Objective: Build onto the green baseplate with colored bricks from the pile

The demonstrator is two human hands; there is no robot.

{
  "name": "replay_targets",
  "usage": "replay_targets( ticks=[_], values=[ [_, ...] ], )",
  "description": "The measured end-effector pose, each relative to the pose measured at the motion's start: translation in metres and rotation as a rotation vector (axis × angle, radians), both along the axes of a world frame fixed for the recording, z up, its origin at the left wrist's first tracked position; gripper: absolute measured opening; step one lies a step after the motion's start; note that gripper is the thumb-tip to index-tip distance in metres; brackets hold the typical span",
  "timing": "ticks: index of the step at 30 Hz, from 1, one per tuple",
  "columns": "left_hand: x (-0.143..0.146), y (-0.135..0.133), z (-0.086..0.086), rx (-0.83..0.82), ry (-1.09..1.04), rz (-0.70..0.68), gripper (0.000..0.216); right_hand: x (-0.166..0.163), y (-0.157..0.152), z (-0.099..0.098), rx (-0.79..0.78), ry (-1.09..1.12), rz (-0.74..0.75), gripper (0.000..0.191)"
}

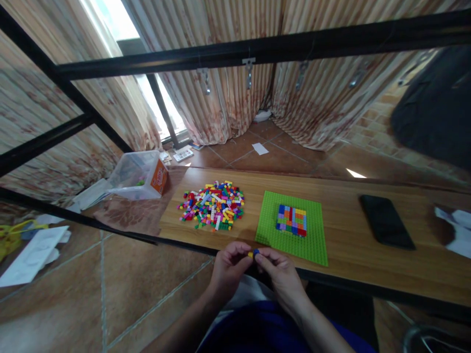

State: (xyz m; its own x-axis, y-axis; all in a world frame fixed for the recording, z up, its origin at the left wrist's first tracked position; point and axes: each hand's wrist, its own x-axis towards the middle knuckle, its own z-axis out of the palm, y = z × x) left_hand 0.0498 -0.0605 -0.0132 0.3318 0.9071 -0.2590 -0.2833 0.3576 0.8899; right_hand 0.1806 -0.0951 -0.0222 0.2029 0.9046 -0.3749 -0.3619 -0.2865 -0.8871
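Both hands meet at the front edge of the table, fingertips close together. My left hand (232, 267) pinches a small yellow toy brick (250, 254). A blue toy brick (256, 252) sits between the fingertips of my right hand (278, 272), right against the yellow one; whether the two are joined I cannot tell. Just beyond my right hand lies a green baseplate (265, 230). On it stands a square, multicoloured block of bricks (292, 220). A loose heap of small coloured bricks (213, 205) spreads over the table to the left of the plate.
A black phone (386, 221) lies on the wooden table (346, 220), with white paper (456, 230) at the far right. Left of the table stands a clear plastic box (134, 174) with an orange label. A black metal bar (228, 56) crosses above the table.
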Motion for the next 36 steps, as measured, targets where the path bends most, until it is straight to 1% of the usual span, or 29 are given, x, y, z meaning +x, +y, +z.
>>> replay_targets(
  ticks=[5,8,10,12,17,19,21,24,27,29,32,36],
  values=[
    [-0.003,0.002,-0.001,-0.031,-0.024,-0.023,0.023,-0.001,0.002,-0.003,0.021,0.011,0.030,0.038],
    [-0.006,0.005,-0.003,-0.034,0.016,0.019,0.022,0.000,0.006,-0.006,0.023,-0.088,0.025,0.039],
    [-0.008,0.007,-0.006,-0.039,0.048,0.063,0.022,0.002,0.010,-0.008,0.030,-0.213,0.025,0.037],
    [-0.011,0.009,-0.008,-0.043,0.077,0.088,0.023,0.003,0.018,-0.008,0.054,-0.382,0.051,0.034],
    [-0.017,0.016,-0.015,-0.008,0.180,0.139,0.026,-0.002,0.052,-0.008,0.064,-0.880,0.148,0.025],
    [-0.020,0.019,-0.018,0.010,0.211,0.154,0.027,-0.008,0.069,-0.009,0.061,-1.000,0.182,0.022],
    [-0.023,0.023,-0.020,0.027,0.243,0.165,0.027,-0.014,0.083,-0.010,0.045,-1.066,0.197,0.019],
    [-0.028,0.027,-0.021,0.053,0.297,0.176,0.028,-0.020,0.097,-0.011,0.072,-1.071,0.200,0.017],
    [-0.030,0.030,-0.022,0.076,0.331,0.175,0.029,-0.020,0.097,-0.010,0.137,-1.031,0.203,0.018],
    [-0.030,0.030,-0.023,0.088,0.343,0.166,0.029,-0.016,0.090,-0.008,0.177,-1.007,0.182,0.020],
    [-0.025,0.030,-0.026,0.111,0.366,0.141,0.029,-0.004,0.073,-0.007,0.237,-0.984,0.110,0.022],
    [-0.018,0.030,-0.031,0.176,0.430,0.102,0.024,0.020,0.046,-0.008,0.257,-0.969,-0.012,0.026]
  ],
)
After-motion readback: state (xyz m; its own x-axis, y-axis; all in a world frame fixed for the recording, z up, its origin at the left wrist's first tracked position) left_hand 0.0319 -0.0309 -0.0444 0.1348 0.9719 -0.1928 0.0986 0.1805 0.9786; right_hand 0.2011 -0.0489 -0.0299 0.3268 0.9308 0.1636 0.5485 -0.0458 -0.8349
